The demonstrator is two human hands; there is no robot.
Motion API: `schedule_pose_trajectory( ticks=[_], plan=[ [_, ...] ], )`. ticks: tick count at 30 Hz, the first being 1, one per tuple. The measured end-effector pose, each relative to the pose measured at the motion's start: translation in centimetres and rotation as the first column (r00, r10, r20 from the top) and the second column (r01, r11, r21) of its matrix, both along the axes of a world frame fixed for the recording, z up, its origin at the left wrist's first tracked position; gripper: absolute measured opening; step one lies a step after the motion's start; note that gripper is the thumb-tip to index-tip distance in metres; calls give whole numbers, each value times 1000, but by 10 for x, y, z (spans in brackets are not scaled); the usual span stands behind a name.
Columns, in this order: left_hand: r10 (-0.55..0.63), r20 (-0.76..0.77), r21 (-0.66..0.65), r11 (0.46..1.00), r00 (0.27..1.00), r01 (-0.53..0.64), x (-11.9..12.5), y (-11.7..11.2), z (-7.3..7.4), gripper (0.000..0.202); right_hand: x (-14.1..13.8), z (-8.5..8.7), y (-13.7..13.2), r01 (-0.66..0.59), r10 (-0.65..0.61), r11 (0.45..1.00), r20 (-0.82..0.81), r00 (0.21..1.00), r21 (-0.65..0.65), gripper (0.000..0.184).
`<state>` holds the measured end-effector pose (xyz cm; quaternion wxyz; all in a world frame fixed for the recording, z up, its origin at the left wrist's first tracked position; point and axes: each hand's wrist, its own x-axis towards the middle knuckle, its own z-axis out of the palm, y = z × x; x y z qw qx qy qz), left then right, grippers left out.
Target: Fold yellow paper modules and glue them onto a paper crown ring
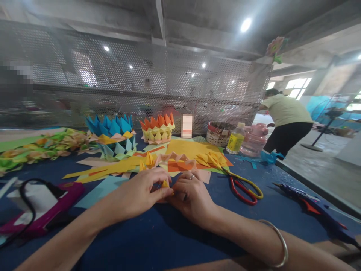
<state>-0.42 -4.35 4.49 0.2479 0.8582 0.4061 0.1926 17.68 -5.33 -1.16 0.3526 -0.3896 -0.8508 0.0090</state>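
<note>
My left hand [145, 192] and my right hand [194, 199] meet low over the table's middle, fingers closed in a pinch. Between their fingertips is a small piece of folded yellow paper [165, 184], mostly covered by the fingers. Just behind my hands, a zigzag pale-pink paper strip [176, 156] lies with yellow folded points [149, 160] at its left end. Yellow folded pieces [210, 159] are heaped to the right of it. A pair of scissors [246, 194] with red and yellow handles rests right of my right hand.
Paper crowns, one blue [113, 131] and one orange and yellow [158, 128], stand behind loose paper sheets. At the back right are a woven basket [218, 134], bottle [235, 139] and pink jug [254, 139]. A glue gun [316, 210] lies right; a magenta object [53, 209] with black cord, left. A person [290, 113] bends beyond.
</note>
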Motion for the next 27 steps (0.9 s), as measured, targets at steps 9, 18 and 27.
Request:
schedule_pose_trajectory(
  ticks=[9,18,27],
  plan=[
    [62,-131,267,963,989,-25,-10,-3,-2,35,0,1,5,56,-56,995,-2,998,-80,21],
    [70,-236,486,872,969,55,-5,6,-18,6,0,0,6,64,-63,996,25,998,-60,29],
    [54,-272,472,877,961,85,-2,3,-16,7,-1,-2,6,0,2,997,26,1000,-75,21]
  ],
)
